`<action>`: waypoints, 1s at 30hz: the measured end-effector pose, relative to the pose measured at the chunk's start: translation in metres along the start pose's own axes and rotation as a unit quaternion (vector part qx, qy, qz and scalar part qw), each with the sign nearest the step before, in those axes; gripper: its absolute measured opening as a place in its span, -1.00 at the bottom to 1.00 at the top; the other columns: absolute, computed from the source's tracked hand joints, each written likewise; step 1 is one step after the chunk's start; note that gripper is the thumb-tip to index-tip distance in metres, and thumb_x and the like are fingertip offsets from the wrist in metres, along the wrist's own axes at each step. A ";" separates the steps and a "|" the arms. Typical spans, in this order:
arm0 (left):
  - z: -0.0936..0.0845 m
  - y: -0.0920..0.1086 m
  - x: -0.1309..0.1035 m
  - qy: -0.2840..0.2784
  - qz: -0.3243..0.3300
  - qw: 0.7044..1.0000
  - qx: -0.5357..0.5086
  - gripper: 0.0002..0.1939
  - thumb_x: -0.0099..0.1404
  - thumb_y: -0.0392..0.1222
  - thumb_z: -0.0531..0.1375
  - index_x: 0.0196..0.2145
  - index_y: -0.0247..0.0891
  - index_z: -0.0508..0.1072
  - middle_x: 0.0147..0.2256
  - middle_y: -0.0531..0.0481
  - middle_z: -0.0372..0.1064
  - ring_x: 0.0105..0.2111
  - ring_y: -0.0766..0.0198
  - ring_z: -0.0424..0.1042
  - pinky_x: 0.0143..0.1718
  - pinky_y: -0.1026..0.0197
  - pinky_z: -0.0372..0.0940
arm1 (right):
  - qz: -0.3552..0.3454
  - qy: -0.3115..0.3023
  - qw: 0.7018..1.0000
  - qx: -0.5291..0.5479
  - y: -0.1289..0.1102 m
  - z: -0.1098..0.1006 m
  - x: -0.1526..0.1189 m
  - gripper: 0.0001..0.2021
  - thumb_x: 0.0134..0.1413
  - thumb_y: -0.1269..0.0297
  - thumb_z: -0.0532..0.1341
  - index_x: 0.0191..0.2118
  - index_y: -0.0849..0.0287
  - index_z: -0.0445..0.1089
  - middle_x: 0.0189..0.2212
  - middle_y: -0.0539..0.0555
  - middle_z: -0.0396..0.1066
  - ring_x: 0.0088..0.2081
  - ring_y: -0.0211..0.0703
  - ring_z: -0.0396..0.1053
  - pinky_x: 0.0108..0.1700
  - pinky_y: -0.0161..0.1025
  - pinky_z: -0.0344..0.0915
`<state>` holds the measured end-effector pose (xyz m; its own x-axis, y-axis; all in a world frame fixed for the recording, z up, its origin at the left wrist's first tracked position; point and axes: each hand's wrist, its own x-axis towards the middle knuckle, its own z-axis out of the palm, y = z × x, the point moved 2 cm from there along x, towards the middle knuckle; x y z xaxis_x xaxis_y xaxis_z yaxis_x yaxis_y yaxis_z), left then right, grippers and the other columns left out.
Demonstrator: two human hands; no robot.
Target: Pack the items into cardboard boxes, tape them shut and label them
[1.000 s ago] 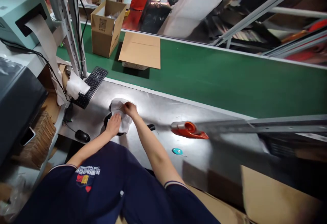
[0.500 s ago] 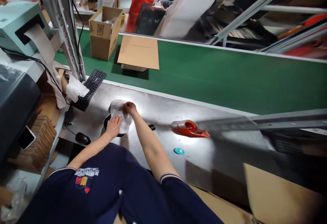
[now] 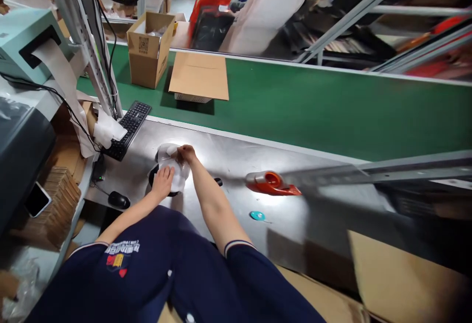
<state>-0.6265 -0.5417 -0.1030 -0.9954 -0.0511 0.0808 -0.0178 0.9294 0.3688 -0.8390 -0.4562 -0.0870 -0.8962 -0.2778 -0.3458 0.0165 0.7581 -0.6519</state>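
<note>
Your work sits left of the frame's centre: a crumpled, translucent white plastic bundle with dark edges showing from under it, lying on the grey brushed-metal table. Its outline looks slightly longer up and down the frame than across, though your hands and the loose folds leave the true long axis uncertain. Your left hand covers the lower left part, palm down and fingers extended flat over the plastic without closing round it. Your right hand is at the upper right edge, its fingers bent together and pinching the plastic; the exact grip at the tips is too small to make out. So the bundle lies directly between your two hands, in contact with both, and neither hand is nearer. The line from one hand to the other slants from lower left to upper right; in my judgement your next adjustment turns on that slant, with the left as the steadying side and the right as the working side. Your orange-red tape dispenser with a clear roll rests well apart, right of the frame's centre, with your right forearm lying between it and the bundle.
</note>
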 end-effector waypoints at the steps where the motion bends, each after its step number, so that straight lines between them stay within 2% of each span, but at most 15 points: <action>1: 0.002 0.000 0.000 0.001 0.002 1.000 0.006 -0.36 0.46 -0.38 0.01 0.46 -0.25 0.25 0.39 -0.34 0.28 0.38 -0.11 0.30 0.39 -0.16 0.24 | 0.010 -0.004 1.000 0.016 0.001 0.001 0.001 -0.69 0.40 0.09 0.30 0.05 0.22 0.48 -0.05 0.09 0.53 -0.12 -0.12 0.54 -0.08 -0.10 0.57; 8: 0.008 -0.002 0.000 0.009 0.018 0.998 0.061 -0.37 0.47 -0.38 -0.01 0.45 -0.31 0.23 0.38 -0.32 0.31 0.35 -0.09 0.34 0.34 -0.16 0.31 | 0.043 -0.003 0.994 0.100 0.004 0.001 0.004 -0.69 0.39 0.10 0.31 0.05 0.23 0.48 -0.07 0.09 0.53 -0.15 -0.14 0.53 -0.13 -0.14 0.57; 15: 0.012 -0.003 -0.002 0.019 0.033 0.993 0.111 -0.38 0.47 -0.38 0.00 0.45 -0.32 0.24 0.37 -0.35 0.31 0.33 -0.07 0.36 0.33 -0.11 0.31 | 0.020 0.004 0.992 0.121 -0.004 -0.004 0.008 -0.70 0.40 0.09 0.30 0.04 0.22 0.48 -0.07 0.09 0.53 -0.15 -0.14 0.53 -0.12 -0.12 0.57; 20: 0.014 -0.003 -0.002 0.022 0.036 0.991 0.131 -0.39 0.47 -0.37 0.01 0.44 -0.34 0.26 0.36 -0.37 0.33 0.33 -0.09 0.36 0.33 -0.12 0.31 | -0.014 0.043 0.994 0.103 -0.011 -0.008 0.006 -0.75 0.37 0.10 0.32 -0.17 0.23 0.49 -0.23 0.02 0.52 -0.22 -0.19 0.50 -0.12 -0.15 0.51; 23: 0.014 -0.003 -0.002 0.023 0.034 0.990 0.138 -0.39 0.48 -0.38 -0.01 0.44 -0.34 0.25 0.36 -0.36 0.34 0.33 -0.09 0.37 0.31 -0.14 0.33 | -0.022 0.065 0.993 0.093 -0.016 -0.010 0.002 -0.73 0.35 0.18 0.31 -0.37 0.20 0.42 -0.37 -0.03 0.47 -0.30 -0.23 0.43 -0.16 -0.21 0.42; 25: 0.014 -0.003 -0.002 0.025 0.034 0.989 0.141 -0.39 0.48 -0.38 -0.02 0.44 -0.33 0.24 0.36 -0.35 0.34 0.33 -0.09 0.37 0.32 -0.14 0.34 | -0.024 0.072 0.993 0.086 -0.019 -0.012 0.001 -0.72 0.34 0.23 0.30 -0.42 0.19 0.39 -0.41 -0.04 0.44 -0.33 -0.24 0.40 -0.19 -0.24 0.37; 30: 0.013 0.000 -0.003 0.029 0.038 0.988 0.147 -0.39 0.46 -0.38 0.00 0.43 -0.34 0.25 0.36 -0.37 0.33 0.33 -0.12 0.37 0.32 -0.17 0.34 | -0.018 0.069 0.996 0.057 -0.029 -0.017 -0.002 -0.74 0.37 0.13 0.32 -0.29 0.21 0.44 -0.35 -0.04 0.46 -0.32 -0.25 0.43 -0.19 -0.21 0.45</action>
<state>-0.6249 -0.5373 -0.1153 -0.9880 0.0105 0.1541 0.0223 0.9969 0.0750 -0.8455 -0.4675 -0.0564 -0.9497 -0.2136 -0.2289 0.0260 0.6747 -0.7376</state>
